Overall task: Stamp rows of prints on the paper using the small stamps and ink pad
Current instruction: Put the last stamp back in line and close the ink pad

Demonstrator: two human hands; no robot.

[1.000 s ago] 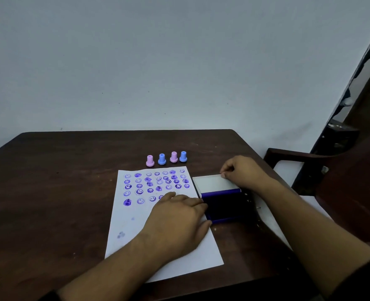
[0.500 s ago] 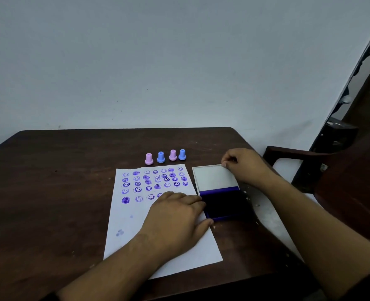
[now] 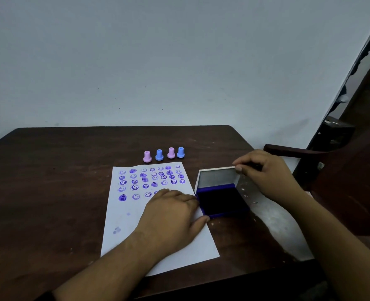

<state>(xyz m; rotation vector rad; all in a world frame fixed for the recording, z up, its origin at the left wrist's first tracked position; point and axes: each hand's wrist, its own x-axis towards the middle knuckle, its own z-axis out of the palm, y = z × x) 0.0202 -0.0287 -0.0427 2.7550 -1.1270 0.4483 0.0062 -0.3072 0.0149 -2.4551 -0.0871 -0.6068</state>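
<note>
Right hand pinching the raised lid of the purple rectangular ink pad at centre right, left hand flat, fingers spread, on the white stamped paper sheet, dark wooden table

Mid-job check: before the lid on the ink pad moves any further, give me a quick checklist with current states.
1. Lid grip: right hand pinches the far right corner of the lid: ok.
2. Base steadied: left hand rests against the ink pad base's left edge: ok.
3. Pad surface free of objects: ok.
4. Stamps off the pad: four stamps stand upright in a row beyond the paper: ok.
5. Left hand off the prints: it covers part of the lowest row: not ok.
6. Prints dry: cannot tell.
</note>
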